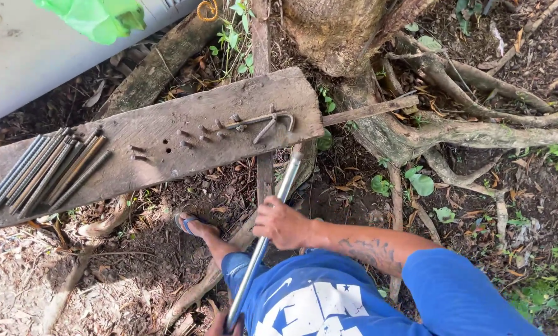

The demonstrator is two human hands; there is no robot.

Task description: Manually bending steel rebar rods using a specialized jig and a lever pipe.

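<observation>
Your right hand [283, 223], at the middle of the frame, was clenched around the metal pipe [266, 233]; your left hand [220, 323], cut off at the bottom edge, seemed to grip its lower end. The pipe's top reached the bent steel rod [263, 120] set among pegs on the wooden plank [167, 140], so you looked mid-bend; levering further would need a steady pull. Where pipe met rod was hard to make out. Straight rods [42, 171] lay at left.

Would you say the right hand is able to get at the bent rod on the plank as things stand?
Probably not at once: the right hand grips the metal pipe. The bent rod lies uncovered on the plank just beyond it, so once freed the way looks open.
</observation>
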